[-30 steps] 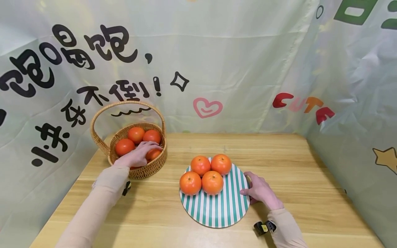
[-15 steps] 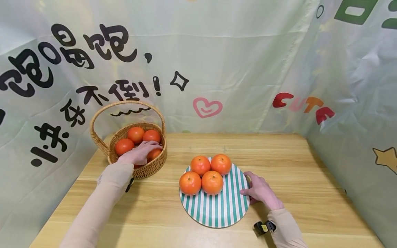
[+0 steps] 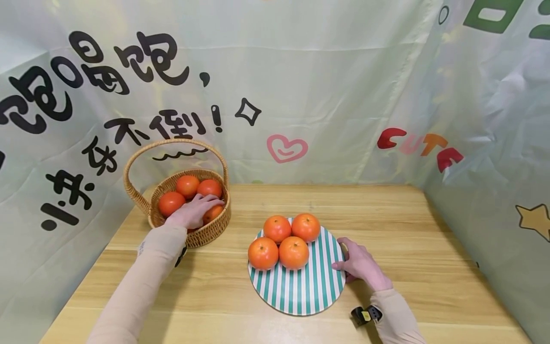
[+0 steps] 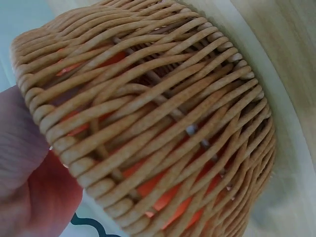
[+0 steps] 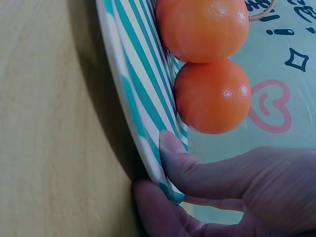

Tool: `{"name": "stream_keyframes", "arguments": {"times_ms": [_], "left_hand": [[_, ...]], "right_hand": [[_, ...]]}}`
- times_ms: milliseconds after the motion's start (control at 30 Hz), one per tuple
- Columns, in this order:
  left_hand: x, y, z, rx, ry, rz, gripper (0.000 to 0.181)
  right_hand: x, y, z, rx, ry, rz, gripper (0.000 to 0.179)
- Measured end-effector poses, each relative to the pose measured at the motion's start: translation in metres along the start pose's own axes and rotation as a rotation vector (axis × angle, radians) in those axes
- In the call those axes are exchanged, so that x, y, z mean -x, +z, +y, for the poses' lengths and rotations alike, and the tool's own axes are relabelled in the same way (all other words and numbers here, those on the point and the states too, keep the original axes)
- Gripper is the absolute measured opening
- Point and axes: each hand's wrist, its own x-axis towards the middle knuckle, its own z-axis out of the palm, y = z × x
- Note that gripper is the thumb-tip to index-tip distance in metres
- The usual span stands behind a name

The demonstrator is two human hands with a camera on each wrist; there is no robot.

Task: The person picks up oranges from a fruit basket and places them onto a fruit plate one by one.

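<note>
Head view: right hand [image 3: 363,265] pinches the striped plate [image 3: 301,291], left hand [image 3: 191,212] over a fruit [image 3: 213,213] in the basket [image 3: 211,233] (its fingers' [image 3: 209,199] hold unclear)

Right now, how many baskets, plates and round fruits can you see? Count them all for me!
Basket: 1
Plate: 1
Fruits on plate: 4
Fruits in basket: at least 4; the left hand covers part of the inside
Total: at least 10

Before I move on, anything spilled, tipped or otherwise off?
Nothing stands out. The wicker basket stands upright, no spill shows, and the four orange fruits sit on the striped plate, only bunched off-centre.
</note>
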Motion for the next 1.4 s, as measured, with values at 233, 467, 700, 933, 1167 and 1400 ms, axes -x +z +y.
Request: {"name": "stream_keyframes", "arguments": {"times_ms": [233, 467, 700, 933, 1167, 1400], "left_hand": [[0.005, 0.004, -0.004, 0.017, -0.050, 0.046, 0.068], [0.011, -0.004, 0.000, 0.036, -0.074, 0.126, 0.073], [0.016, -0.008, 0.000, 0.044, -0.128, 0.161, 0.082], [0.021, -0.014, 0.003, 0.074, -0.200, 0.183, 0.085], [0.024, -0.020, 0.015, 0.102, -0.229, 0.272, 0.081], [0.025, -0.024, 0.034, 0.123, -0.226, 0.357, 0.080]], "right_hand": [[0.000, 0.001, 0.000, 0.004, 0.011, -0.002, 0.072], [0.000, 0.001, 0.001, 0.000, 0.007, -0.002, 0.072], [0.000, 0.000, 0.001, 0.001, 0.004, -0.003, 0.071], [0.000, 0.000, 0.001, -0.002, 0.006, -0.005, 0.071], [0.000, 0.000, 0.000, -0.002, 0.010, -0.007, 0.071], [0.000, 0.000, -0.001, 0.003, -0.003, -0.007, 0.072]]}}
